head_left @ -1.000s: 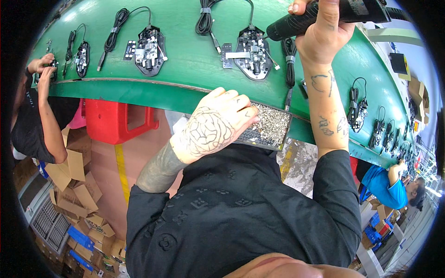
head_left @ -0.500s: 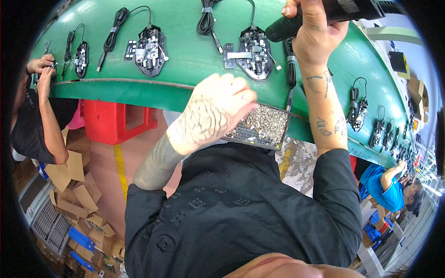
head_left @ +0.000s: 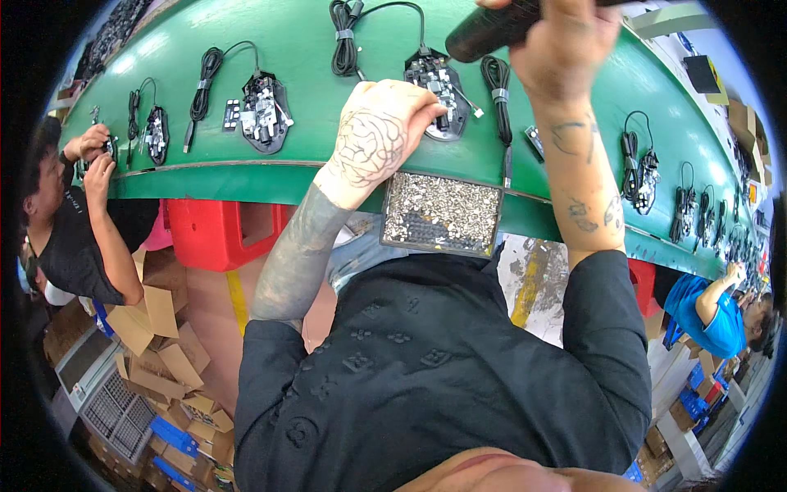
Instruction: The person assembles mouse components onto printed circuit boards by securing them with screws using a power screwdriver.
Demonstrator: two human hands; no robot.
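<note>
Above one green table (head_left: 307, 78), right hand (head_left: 564, 57) grips one black tool (head_left: 490, 33), left hand (head_left: 375, 135), its hold unclear.

Green bench (head_left: 311, 115) bears circuit assemblies (head_left: 438, 82), bundled cables (head_left: 498, 94).

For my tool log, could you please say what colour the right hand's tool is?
The tool is black, seen best in the head view.

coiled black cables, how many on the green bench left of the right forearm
4 visible, left to right: a far-left cable, a second cable, a third cable beyond the left hand, a fourth cable nearest the black tool. More may be hidden by the co-worker's hands.
</note>
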